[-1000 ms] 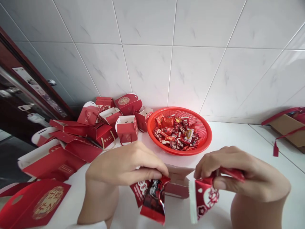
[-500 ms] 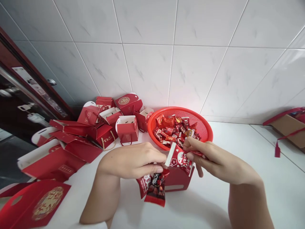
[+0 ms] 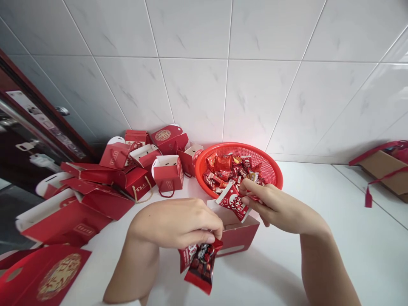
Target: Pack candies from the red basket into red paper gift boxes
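My left hand point(image 3: 183, 223) is closed on wrapped candies point(image 3: 201, 265), one dark brown and red, another red and white, which hang below its fingers. Between the thumb and fingers of my right hand point(image 3: 270, 204) is a red and white candy packet point(image 3: 234, 202), held over the far side of an open red gift box point(image 3: 239, 233). The left fingers partly cover that box's left end. Right behind the packet, a red plastic basket point(image 3: 277, 170) holds many small wrapped candies point(image 3: 223, 163).
Several red gift boxes point(image 3: 167, 174) lie heaped on the left of the white table point(image 3: 270, 272). A red box with a gold emblem point(image 3: 60, 274) is at the near left. A cardboard box with red ribbon point(image 3: 384, 168) stands far right, before the tiled wall point(image 3: 194, 93).
My hands have drawn apart. The left one has dropped slightly with its candies; the right has risen slightly with the packet, so more of the box's opening shows.
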The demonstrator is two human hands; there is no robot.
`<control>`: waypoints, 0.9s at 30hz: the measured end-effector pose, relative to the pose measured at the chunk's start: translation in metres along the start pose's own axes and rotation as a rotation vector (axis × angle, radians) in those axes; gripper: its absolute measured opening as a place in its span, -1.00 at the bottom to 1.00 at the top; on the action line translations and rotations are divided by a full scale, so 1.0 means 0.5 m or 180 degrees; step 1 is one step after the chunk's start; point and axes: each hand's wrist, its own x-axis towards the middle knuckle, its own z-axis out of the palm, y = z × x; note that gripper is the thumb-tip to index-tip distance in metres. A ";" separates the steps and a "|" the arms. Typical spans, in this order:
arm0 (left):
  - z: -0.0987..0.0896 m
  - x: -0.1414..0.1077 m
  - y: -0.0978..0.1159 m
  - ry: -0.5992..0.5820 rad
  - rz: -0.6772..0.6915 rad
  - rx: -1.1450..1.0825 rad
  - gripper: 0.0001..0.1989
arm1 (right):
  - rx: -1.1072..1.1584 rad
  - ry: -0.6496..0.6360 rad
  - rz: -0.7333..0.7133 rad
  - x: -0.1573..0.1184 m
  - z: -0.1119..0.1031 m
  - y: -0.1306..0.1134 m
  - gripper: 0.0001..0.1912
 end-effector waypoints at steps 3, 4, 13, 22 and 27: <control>0.003 -0.010 0.008 -0.0042 -0.0069 0.0078 -0.84 | -0.0378 0.0041 0.0036 -0.007 -0.009 -0.007 -0.77; 0.003 -0.014 0.009 -0.0035 -0.0096 0.0103 -0.83 | -0.0449 0.0027 0.0016 -0.010 -0.013 -0.007 -0.77; -0.001 -0.022 0.001 0.0120 -0.0420 0.0257 -0.80 | -0.1243 0.0100 -0.0157 -0.011 0.004 -0.004 -0.78; -0.010 -0.012 -0.006 0.0023 -0.0360 0.0273 -0.83 | -0.1901 0.0125 -0.0157 0.008 0.074 -0.042 -0.73; -0.012 -0.012 -0.006 0.0023 -0.0351 0.0213 -0.83 | -0.1783 0.0090 -0.0087 0.008 0.064 -0.040 -0.68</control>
